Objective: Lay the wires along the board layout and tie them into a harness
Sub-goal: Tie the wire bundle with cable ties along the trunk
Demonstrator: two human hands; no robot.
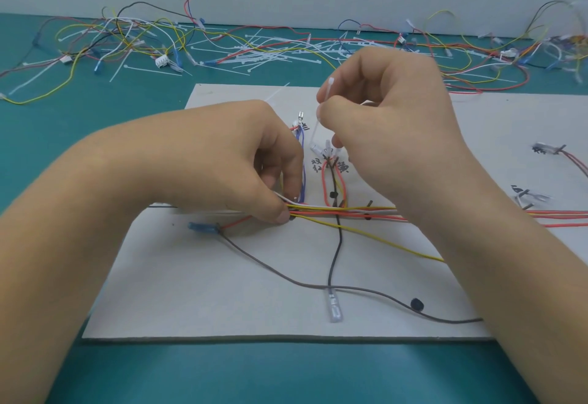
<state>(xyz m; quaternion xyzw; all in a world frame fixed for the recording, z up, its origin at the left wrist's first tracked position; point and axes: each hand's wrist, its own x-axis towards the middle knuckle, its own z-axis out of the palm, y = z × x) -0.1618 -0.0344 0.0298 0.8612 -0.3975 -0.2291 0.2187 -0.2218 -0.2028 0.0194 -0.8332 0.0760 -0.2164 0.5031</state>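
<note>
Aloft, zip tie (327, 90) in right hand (388, 110)

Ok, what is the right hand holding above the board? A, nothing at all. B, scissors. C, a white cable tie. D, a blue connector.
C: the right hand pinches a white cable tie upright in its fingers above the board, while the left hand pinches the wire bundle.

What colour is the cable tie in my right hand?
The cable tie is white, shown in the head view.
</note>
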